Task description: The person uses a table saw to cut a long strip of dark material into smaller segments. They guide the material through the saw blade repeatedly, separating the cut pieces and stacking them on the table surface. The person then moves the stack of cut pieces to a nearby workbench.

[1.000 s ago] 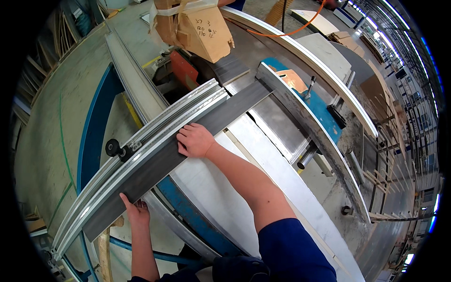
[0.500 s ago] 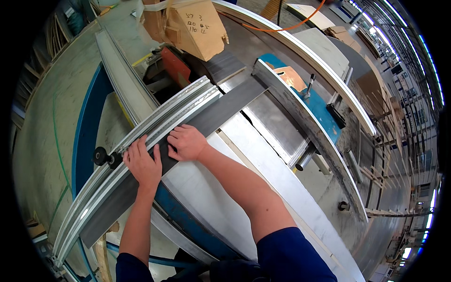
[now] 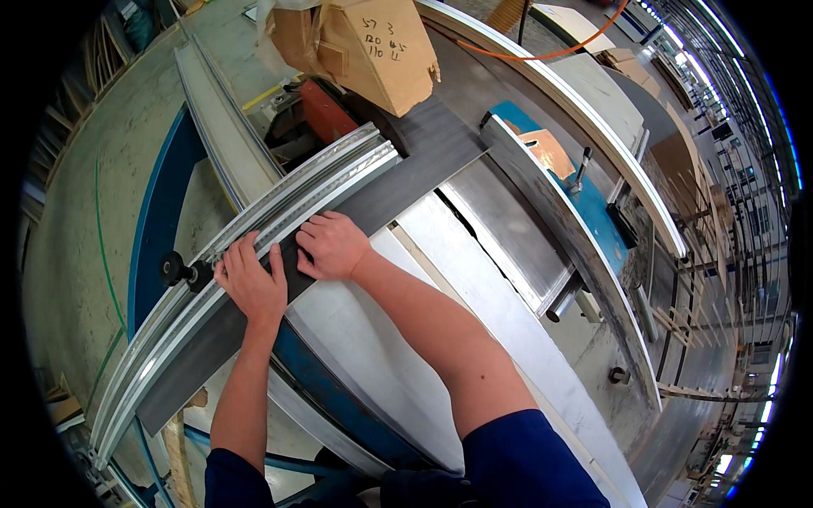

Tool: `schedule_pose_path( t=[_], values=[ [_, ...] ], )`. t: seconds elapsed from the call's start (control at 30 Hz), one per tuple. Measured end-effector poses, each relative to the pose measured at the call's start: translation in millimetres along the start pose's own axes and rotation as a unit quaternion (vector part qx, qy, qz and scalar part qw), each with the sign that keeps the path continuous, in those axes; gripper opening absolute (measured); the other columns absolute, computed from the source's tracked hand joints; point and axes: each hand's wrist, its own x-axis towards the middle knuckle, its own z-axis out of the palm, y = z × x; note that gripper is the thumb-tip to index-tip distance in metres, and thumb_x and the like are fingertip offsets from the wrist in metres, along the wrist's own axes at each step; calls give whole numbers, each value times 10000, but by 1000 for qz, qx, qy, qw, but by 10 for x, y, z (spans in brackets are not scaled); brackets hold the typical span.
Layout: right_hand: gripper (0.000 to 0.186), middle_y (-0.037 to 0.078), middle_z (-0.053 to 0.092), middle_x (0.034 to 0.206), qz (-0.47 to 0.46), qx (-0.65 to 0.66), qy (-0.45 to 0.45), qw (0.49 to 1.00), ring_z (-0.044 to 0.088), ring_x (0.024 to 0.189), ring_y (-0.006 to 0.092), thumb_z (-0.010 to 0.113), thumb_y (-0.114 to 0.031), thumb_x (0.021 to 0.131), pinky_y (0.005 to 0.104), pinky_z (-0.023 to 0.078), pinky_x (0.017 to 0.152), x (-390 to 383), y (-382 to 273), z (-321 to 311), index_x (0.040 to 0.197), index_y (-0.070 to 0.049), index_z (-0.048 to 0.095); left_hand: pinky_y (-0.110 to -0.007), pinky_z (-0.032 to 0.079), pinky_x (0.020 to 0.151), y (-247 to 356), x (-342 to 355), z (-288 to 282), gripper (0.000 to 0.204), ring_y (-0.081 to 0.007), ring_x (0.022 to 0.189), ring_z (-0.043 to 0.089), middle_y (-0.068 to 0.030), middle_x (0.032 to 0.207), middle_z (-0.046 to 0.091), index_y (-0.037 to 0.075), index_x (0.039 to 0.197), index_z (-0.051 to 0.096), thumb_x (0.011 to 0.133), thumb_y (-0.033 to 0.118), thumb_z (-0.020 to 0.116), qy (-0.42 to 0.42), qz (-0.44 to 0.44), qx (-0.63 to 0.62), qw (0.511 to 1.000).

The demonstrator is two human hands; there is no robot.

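Far left, wd boards are seen stacked; far right, orange hose is slung; green flr line spotted left.

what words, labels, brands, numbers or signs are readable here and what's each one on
Cardboard box: handwritten dark figures in short rows on its side; legible, but not copied out here.
Dark board: no writing shows.
Anything farther off: too small or blurred to read.

Fingers on dark board, metal fence
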Motion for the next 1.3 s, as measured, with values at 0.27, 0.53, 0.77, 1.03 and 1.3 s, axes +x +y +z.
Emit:
schedule_pose_path(
  t=[0.27, 0.53, 0.77, 1.03, 1.3],
  values=[
    [201, 82, 611, 780, -2, 3, 3, 1000, 654, 800, 295, 747, -219, 790, 413, 539, 738, 197, 196, 173, 748, -87, 601, -489, 349, 1117, -149, 208, 168, 372, -301, 1226, 610, -94, 1236, 673, 93, 1337, 665, 1057, 337, 696, 12, 2, -11, 1000],
    [195, 90, 664, 823, 18, -12, -27, 999, 687, 871, 302, 747, -234, 802, 424, 566, 822, 387, 274, 285, 767, -78, 636, -488, 339, 1146, -291, 411, 264, 374, -290, 1253, 608, -76, 1260, 684, 101, 1348, 662, 1050, 322, 710, 4, -10, -7, 1000],
    [200, 93, 668, 861, 23, -17, -36, 999, 683, 891, 319, 736, -243, 829, 442, 562, 848, 470, 306, 359, 826, -78, 622, -491, 331, 1168, -324, 468, 312, 352, -295, 1282, 598, -86, 1297, 684, 107, 1357, 666, 1056, 285, 698, 5, -44, -45, 998],
    [194, 96, 641, 842, 28, -27, -46, 998, 668, 877, 323, 731, -225, 822, 451, 546, 821, 402, 177, 310, 821, -80, 602, -492, 345, 1168, -266, 348, 211, 358, -296, 1287, 601, -100, 1281, 681, 98, 1347, 671, 1033, 264, 715, 24, -62, -75, 995],
    [188, 92, 633, 842, 24, -34, -46, 998, 656, 858, 331, 741, -194, 803, 460, 538, 792, 319, -145, 80, 804, -83, 589, -505, 346, 1175, -122, 169, -180, 430, -309, 1298, 591, -108, 1299, 661, 80, 1370, 646, 997, 267, 749, 10, -64, -84, 994]
  ],
)
